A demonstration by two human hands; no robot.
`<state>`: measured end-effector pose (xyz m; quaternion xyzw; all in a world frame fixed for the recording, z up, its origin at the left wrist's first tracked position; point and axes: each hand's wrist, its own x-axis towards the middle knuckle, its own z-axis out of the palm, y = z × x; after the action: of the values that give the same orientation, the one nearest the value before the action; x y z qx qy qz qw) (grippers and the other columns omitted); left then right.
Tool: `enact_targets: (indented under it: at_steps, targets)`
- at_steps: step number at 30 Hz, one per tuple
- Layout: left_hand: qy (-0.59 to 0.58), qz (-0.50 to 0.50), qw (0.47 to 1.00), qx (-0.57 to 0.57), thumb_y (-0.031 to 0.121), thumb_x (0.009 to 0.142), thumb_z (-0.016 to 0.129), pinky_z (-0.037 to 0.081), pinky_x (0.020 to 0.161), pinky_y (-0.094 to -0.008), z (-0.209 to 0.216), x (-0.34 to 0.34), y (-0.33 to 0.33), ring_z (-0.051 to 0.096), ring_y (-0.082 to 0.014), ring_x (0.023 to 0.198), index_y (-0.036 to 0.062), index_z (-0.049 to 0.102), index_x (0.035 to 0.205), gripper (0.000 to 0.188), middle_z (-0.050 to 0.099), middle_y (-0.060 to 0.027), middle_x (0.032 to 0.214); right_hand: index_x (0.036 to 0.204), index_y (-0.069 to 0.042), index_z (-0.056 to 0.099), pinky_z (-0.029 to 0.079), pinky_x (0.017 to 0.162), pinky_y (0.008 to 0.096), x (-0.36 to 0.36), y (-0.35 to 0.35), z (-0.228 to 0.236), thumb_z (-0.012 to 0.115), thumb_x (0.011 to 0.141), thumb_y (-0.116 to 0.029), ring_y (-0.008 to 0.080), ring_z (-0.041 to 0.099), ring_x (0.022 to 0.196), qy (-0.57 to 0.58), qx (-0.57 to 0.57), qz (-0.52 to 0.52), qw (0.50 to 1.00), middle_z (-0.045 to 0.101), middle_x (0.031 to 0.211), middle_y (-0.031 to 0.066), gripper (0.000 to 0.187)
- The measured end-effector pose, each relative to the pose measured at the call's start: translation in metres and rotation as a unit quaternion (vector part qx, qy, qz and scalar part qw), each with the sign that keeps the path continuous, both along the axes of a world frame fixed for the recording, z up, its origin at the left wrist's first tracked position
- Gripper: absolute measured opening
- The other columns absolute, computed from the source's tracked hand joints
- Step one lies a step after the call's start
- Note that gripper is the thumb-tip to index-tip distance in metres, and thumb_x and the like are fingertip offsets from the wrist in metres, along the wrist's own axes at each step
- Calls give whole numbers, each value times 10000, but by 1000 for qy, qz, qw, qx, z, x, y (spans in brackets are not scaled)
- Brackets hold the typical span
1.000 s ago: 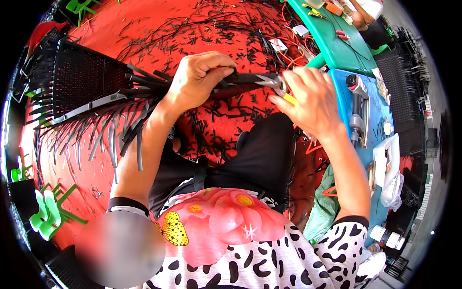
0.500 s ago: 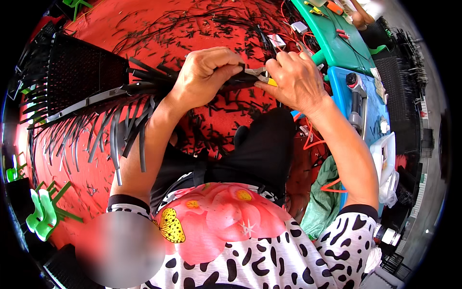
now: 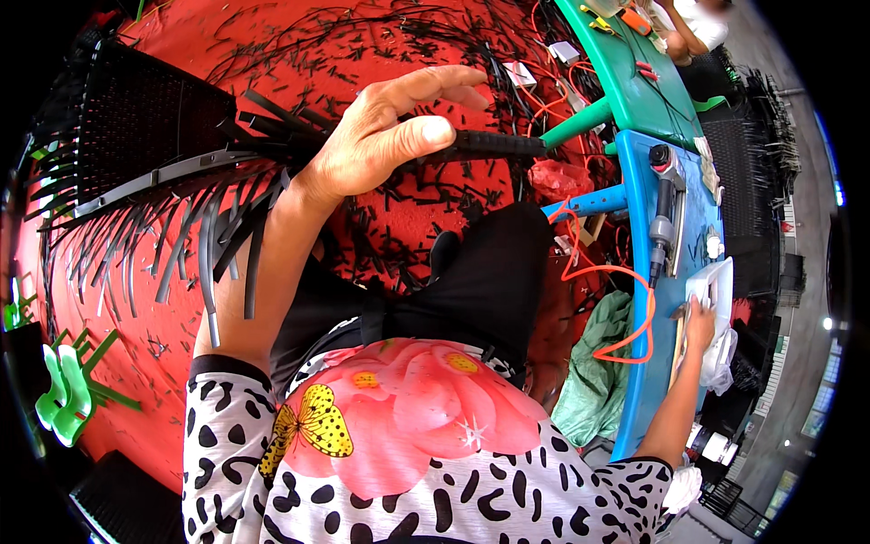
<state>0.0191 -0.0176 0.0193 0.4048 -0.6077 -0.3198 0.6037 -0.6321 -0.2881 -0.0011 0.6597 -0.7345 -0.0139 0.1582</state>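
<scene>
My left hand [image 3: 390, 140] is open, thumb stretched out and fingers apart, over the black woven piece [image 3: 149, 131]. This piece has a flat grey curved frame bar [image 3: 163, 179] and many loose black strips [image 3: 217, 263] hanging from its edge. A dark ribbed bar [image 3: 498, 143] runs on to the right from beneath that hand. My right hand [image 3: 698, 328] reaches far right to a white plastic container [image 3: 718, 288] on the blue table [image 3: 666, 272]. Its fingers are small and partly hidden, so what they hold, if anything, does not show.
A grey power tool [image 3: 668, 195] with an orange hose [image 3: 603, 270] lies on the blue table. Beyond stands a green table [image 3: 634, 82] with hand tools; another person [image 3: 693, 32] sits there. Black strip scraps litter the red floor [image 3: 362, 54]. Green chairs [image 3: 68, 390] stand left.
My right hand has left the work with the yellow-handled cutting tool and swung right to the white container. The left hand's pinch has loosened and its fingers have spread.
</scene>
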Motion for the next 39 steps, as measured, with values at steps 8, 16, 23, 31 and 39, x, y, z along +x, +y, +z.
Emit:
enact_targets:
  at_steps: [8, 16, 23, 31, 39]
  targets:
    - [-15, 21, 1000, -15, 553, 874, 518, 362, 1022, -382, 1, -1, -1, 538, -258, 1155, -24, 429, 1358, 758, 602, -173, 1173, 1179, -48, 593, 514, 809, 290, 255, 71, 30, 680, 852, -165, 172, 627, 933, -469, 107, 322, 816, 657, 1026, 117, 358]
    - [34, -1, 999, 4, 548, 879, 531, 350, 1025, -372, -3, -6, 0, 512, -240, 1174, -16, 386, 1390, 774, 562, -170, 1246, 1120, -22, 555, 515, 630, 375, 500, 186, 35, 690, 735, -12, 321, 645, 743, -401, 105, 633, 654, 634, 907, 180, 408]
    - [-17, 156, 986, 51, 221, 920, 584, 425, 921, -308, -6, -6, -2, 532, -190, 1127, -6, 405, 1366, 532, 550, -131, 1272, 1127, -2, 546, 468, 630, 213, 473, 185, 16, 647, 794, 69, 60, 565, 693, -698, 239, 433, 518, 601, 788, 11, 355]
    - [-421, 232, 875, 58, 82, 727, 654, 499, 642, -399, -13, -32, 2, 612, -319, 753, 42, 611, 886, 170, 606, -119, 805, 814, -16, 629, 397, 583, 170, 469, 186, 20, 596, 925, -107, 31, 487, 627, -648, 143, 525, 532, 641, 787, 22, 148]
    - [-490, 311, 813, -48, 161, 727, 621, 455, 601, -374, -26, -50, 15, 571, -244, 625, 99, 526, 762, 119, 516, -47, 676, 728, -40, 549, 385, 531, 193, 470, 209, 24, 506, 982, -218, 46, 471, 558, -747, 273, 377, 474, 601, 652, 24, 313]
